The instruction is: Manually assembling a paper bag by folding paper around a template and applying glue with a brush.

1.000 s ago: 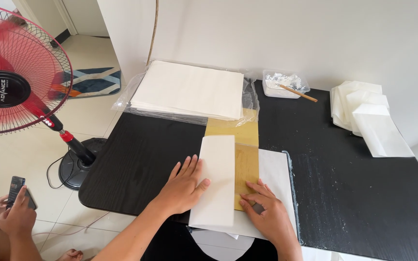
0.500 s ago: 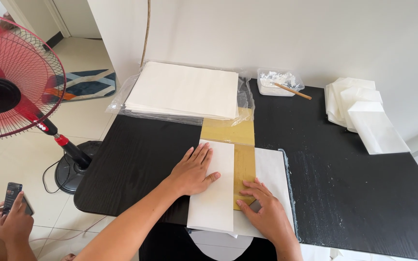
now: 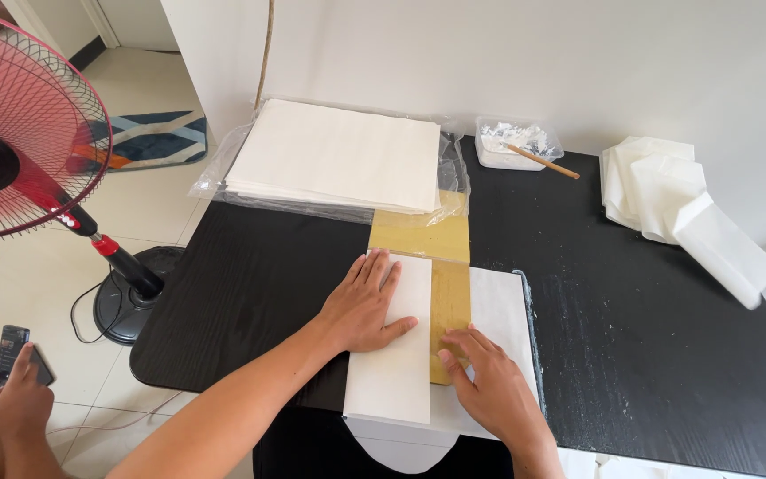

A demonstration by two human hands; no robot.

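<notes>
left hand slid up the folded paper; both hands flat, open.

White paper sheet, tan board, black table (wood-grained), red fan.

Even, bright daylight; soft, short shadows under the left hand and right hand. Mild sheen on the black table right of them. Fan blades far left motion-blurred. Slight wide-angle bending at the edges; focus otherwise sharp.
</notes>
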